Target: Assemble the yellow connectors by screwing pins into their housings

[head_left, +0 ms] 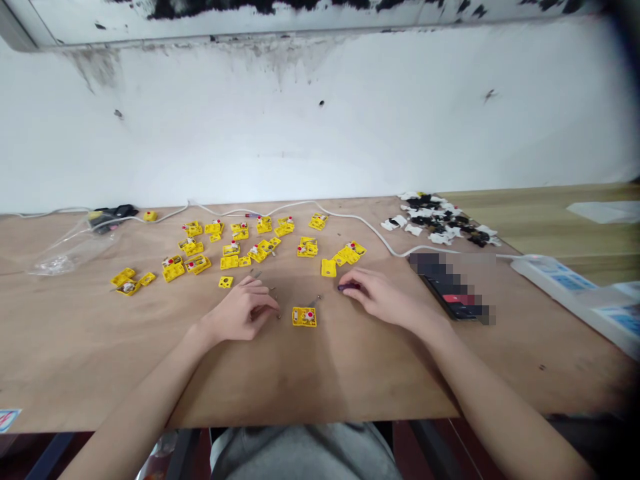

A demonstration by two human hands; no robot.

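An open yellow case (305,317) with a red button and white parts inside lies on the table between my hands. Just left of it, my left hand (246,310) rests low over the wood with its fingers bent together; a thin metal piece (255,274) shows by its knuckles, and what its fingertips hold, if anything, is too small to name. My right hand (373,293) is closed on a dark purple object (349,287), to the upper right of the case. Small metal bits lie near the left fingertips. A yellow cover (329,268) lies beyond my right hand.
Several opened yellow cases (198,264) spread across the table's back half. A pile of black and white parts (440,219) sits at the back right. A phone (450,293), a power strip (575,293), a white cable (360,218) and a plastic bag (75,250) are also there.
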